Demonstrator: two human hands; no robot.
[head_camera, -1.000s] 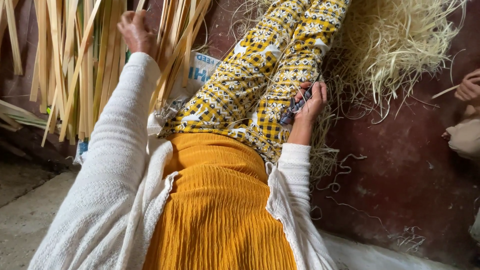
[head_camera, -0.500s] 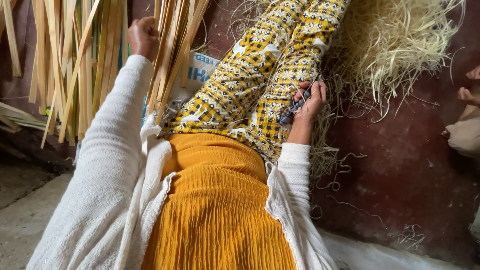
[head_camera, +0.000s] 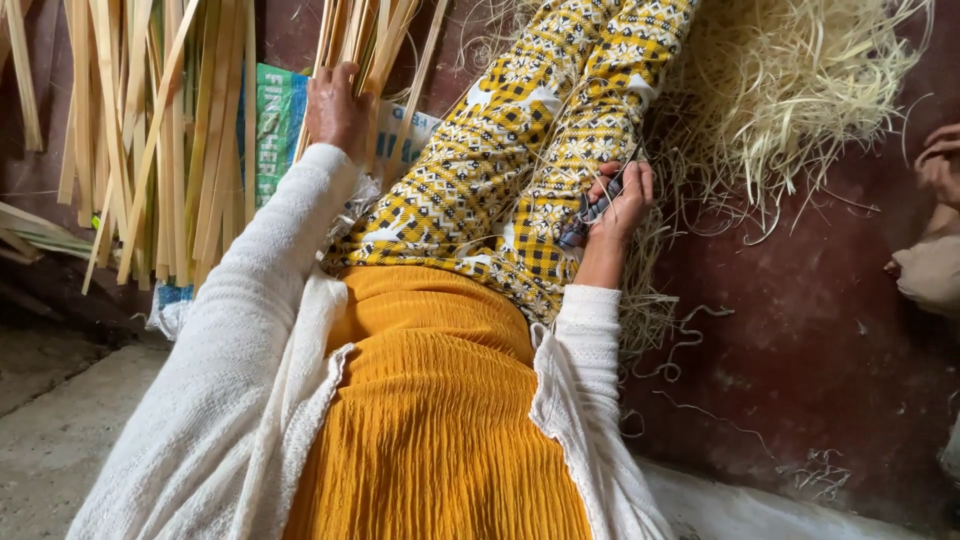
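Observation:
My left hand (head_camera: 335, 108) reaches out on a white-sleeved arm, and its fingers curl around a few flat bamboo strips (head_camera: 372, 40) beside my leg. My right hand (head_camera: 622, 198) rests on my yellow patterned trouser leg (head_camera: 500, 170) and is closed on a small dark tool (head_camera: 585, 215), whose shape I cannot make out. Thin pale shavings cling to the trousers around that hand.
More long bamboo strips (head_camera: 150, 140) lie at the left over a green and white sack (head_camera: 275, 120). A heap of fine straw-like shavings (head_camera: 790, 90) covers the dark red floor (head_camera: 800, 330) at the right. Another person's hand (head_camera: 942, 160) shows at the right edge.
My left hand has shifted right and nearer to me, from the left strips to the bundle beside my leg. My right hand has stayed on the leg.

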